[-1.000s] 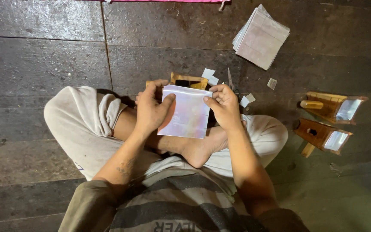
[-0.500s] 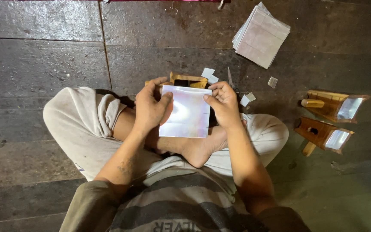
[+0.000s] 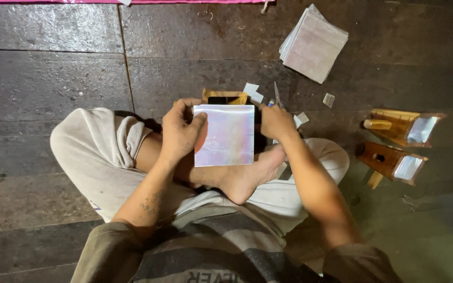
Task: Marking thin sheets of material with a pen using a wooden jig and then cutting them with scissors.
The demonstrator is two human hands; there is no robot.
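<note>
You are pinching the shiny sheet (image 3: 224,135) with both left hand (image 3: 180,131) and right hand (image 3: 272,121) fingers closed on its edges — uneven pull risks creasing it.

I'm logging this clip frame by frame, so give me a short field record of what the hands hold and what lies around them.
Setting: person sitting cross-legged on a dark plank floor
Left hand: grips the left edge of a shiny square sheet
Right hand: at the sheet's right edge; grip hidden
Behind sheet: small wooden box, mostly covered
Upper right: stack of sheets
Right: two wooden holders with shiny pieces
Scraps: small cut pieces near the box
</note>
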